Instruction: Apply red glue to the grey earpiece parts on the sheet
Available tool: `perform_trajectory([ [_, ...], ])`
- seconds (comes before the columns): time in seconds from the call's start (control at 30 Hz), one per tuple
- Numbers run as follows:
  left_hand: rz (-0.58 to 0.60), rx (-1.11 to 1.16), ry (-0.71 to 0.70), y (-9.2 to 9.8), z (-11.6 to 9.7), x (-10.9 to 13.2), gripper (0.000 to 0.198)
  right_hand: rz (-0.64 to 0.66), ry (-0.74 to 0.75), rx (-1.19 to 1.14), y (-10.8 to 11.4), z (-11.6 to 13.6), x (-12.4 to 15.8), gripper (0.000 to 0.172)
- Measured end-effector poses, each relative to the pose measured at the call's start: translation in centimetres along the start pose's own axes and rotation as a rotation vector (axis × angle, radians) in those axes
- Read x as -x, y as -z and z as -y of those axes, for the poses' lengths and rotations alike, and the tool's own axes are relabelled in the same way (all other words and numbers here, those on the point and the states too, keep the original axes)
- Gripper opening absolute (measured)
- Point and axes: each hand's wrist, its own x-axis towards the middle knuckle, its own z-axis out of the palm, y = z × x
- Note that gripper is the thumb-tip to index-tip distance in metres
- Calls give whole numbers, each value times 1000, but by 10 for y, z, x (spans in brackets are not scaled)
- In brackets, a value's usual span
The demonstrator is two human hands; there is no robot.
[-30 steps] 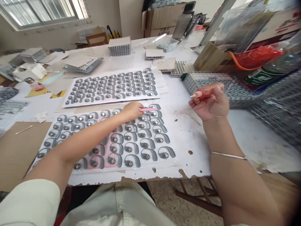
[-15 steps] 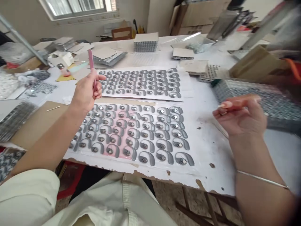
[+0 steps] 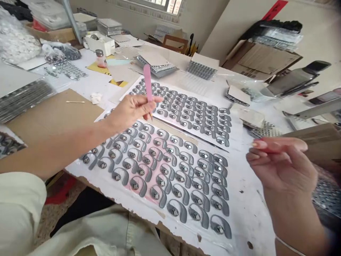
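My left hand [image 3: 138, 108] pinches a pair of pink tweezers [image 3: 147, 80], whose fine tips point down over the gap between two sheets. On the near sheet [image 3: 165, 217] lie rows of grey hook-shaped pieces [image 3: 195, 215], each with a round silvery stone setting at one end. A pink patch shows beneath part of those rows. Beyond it is the far sheet [image 3: 236, 129] with more such pieces. My right hand [image 3: 279, 163] is raised to the right of the sheets, palm up, thumb and fingers curled together. Whatever it holds, if anything, is too small to make out.
A brown board [image 3: 53, 113] with a cotton swab [image 3: 75, 102] lies at the left. Behind stand a small glass jar [image 3: 100, 58], a white box [image 3: 99, 44] and card stacks [image 3: 204, 65]. A carton [image 3: 314, 142] is beside my right hand.
The view has turned left, so the table sits tilted and farther right. My left hand with the tweezers now hovers nearer the middle of the sheets. The right hand remains curled.
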Motion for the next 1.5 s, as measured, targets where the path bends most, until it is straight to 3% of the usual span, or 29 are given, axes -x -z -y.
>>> perform_trajectory([
  [0.07, 83, -24, 9, -12, 8, 1, 25, 126, -94, -32, -23, -4, -6, 21],
  [0.2, 168, -24, -82, -31, 30, 1, 21, 326, -194, -50, -68, -13, -13, 35],
  [0.33, 219, -164, -345, -43, 49, -3, 11, 491, -93, -119, -96, -22, -18, 29],
  [0.43, 226, -331, -595, -42, 57, -9, 17, 576, 8, -110, -105, -29, -18, 33],
  [0.5, 173, -429, -651, -36, 59, -14, 16, 566, 25, -96, -106, -32, -17, 34],
  [0.63, 65, -520, -562, -21, 57, -19, 10, 421, 14, -102, -100, -36, -17, 30],
  [0.9, 145, -549, -709, -10, 69, -8, 14, 333, 171, 91, -92, -31, -20, 22],
  [1.0, 176, -566, -705, -12, 74, -6, 14, 305, 192, 139, -94, -31, -13, 22],
  [1.13, 204, -628, -759, -16, 75, -8, 16, 198, 91, 147, -97, -35, -1, 15],
  [1.23, 200, -623, -720, -18, 72, -11, 17, 137, 61, 206, -96, -39, 4, 25],
  [1.33, 262, -639, -660, -24, 69, -12, 18, 134, 149, 280, -92, -42, 7, 25],
  [1.5, 443, -765, -883, -51, 68, -10, 27, 192, 348, 377, -93, -46, 13, 17],
])
